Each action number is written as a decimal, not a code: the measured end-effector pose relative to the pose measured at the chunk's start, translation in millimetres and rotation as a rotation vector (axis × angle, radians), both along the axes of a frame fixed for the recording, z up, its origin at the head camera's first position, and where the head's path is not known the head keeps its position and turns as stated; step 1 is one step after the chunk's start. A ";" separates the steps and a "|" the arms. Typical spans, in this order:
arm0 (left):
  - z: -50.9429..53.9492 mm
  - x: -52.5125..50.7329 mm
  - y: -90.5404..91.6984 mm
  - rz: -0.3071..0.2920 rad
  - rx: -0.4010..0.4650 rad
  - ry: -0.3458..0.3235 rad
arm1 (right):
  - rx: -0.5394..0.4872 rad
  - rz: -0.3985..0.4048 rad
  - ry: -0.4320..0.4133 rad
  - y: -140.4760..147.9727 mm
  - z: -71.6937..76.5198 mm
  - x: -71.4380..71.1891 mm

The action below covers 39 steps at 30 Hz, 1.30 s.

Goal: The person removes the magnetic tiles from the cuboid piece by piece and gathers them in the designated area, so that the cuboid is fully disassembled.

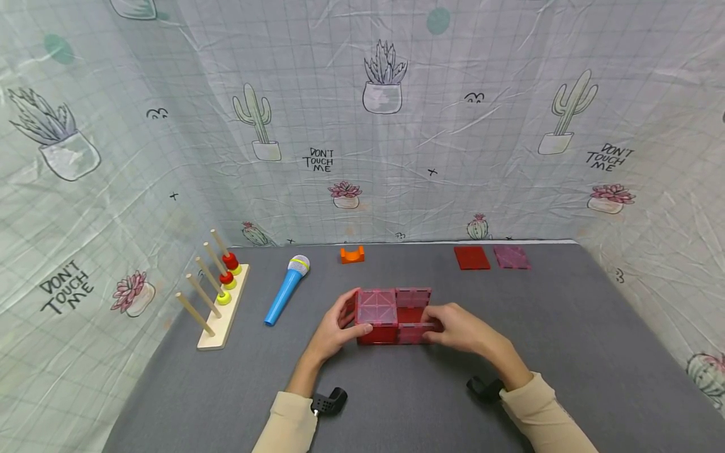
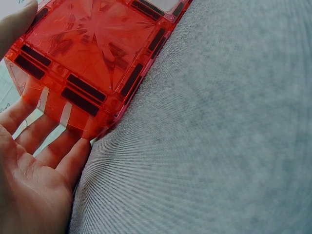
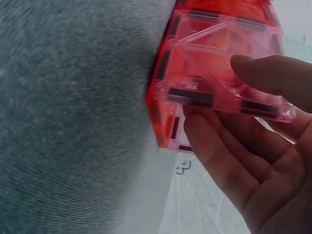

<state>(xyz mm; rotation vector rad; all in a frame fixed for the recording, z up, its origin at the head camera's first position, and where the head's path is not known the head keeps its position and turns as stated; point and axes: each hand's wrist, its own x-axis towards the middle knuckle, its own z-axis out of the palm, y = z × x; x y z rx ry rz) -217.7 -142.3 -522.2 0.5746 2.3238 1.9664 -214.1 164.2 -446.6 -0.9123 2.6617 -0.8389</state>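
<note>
A box of translucent red and pink magnetic tiles (image 1: 376, 307) stands on the table in front of me. Its left half has a pink tile on top; the right half is open above. My left hand (image 1: 333, 332) holds the left end, thumb at the front and fingers spread along the side wall, seen through the red tile (image 2: 92, 53) in the left wrist view. With thumb outside and fingers behind, my right hand (image 1: 461, 327) pinches the front pink tile (image 3: 209, 73) of the right half. Part of the box's far side is hidden.
At the back right lie a loose red tile (image 1: 472, 258) and a pink tile (image 1: 512, 257). An orange curved block (image 1: 352, 255) sits at the back middle. On the left are a blue toy microphone (image 1: 285, 294) and a wooden peg stand (image 1: 213, 341) with red and yellow rings.
</note>
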 end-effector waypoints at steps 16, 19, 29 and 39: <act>-1.3 -0.5 -0.3 0.005 0.000 0.001 | 0.043 -0.015 -0.047 0.0 -9.7 -4.2; -0.9 -0.5 -0.4 0.002 0.001 0.002 | 0.047 -0.024 -0.057 0.2 -10.5 -4.9; -0.4 -0.6 -0.5 -0.002 -0.001 0.004 | 0.027 -0.014 -0.077 2.3 -16.7 -8.4; -0.4 0.2 -0.6 -0.003 0.006 -0.001 | 0.018 0.017 -0.080 4.6 -19.4 -10.3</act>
